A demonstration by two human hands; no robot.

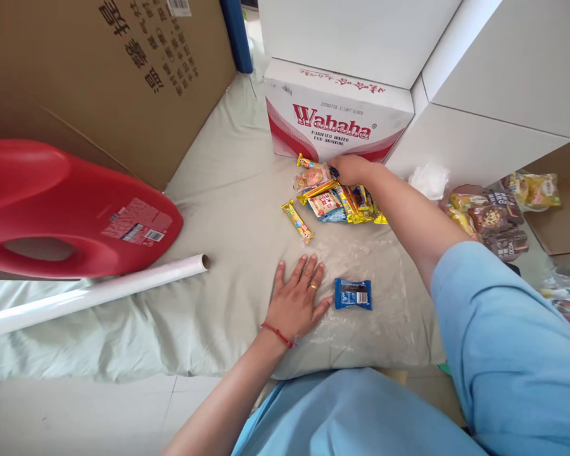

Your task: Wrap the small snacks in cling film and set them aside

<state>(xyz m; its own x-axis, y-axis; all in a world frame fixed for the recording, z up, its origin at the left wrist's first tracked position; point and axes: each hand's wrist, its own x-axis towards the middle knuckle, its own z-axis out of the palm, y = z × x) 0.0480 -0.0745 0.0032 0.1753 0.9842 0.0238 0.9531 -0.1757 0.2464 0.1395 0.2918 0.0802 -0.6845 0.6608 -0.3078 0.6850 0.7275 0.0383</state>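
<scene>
My left hand (296, 299) lies flat on the pale green cloth, fingers spread, at the left edge of a sheet of clear plastic film (384, 329). Just right of its thumb, a small blue snack packet (353, 294) rests on the film. My right hand (354, 171) reaches into a pile of wrapped snacks (325, 202) in front of the Wahaha carton. A dark blue wrapper end shows at its fingertips, but the fingers are mostly hidden. One yellow snack stick (297, 221) lies apart at the pile's near left.
The Wahaha water carton (337, 120) stands behind the pile. At left are a red jug (76, 209), a roll of film (99, 294) and a large cardboard box (123, 82). More packaged snacks (489, 218) and white crumpled plastic (429, 181) lie at right. The cloth's front edge is near my body.
</scene>
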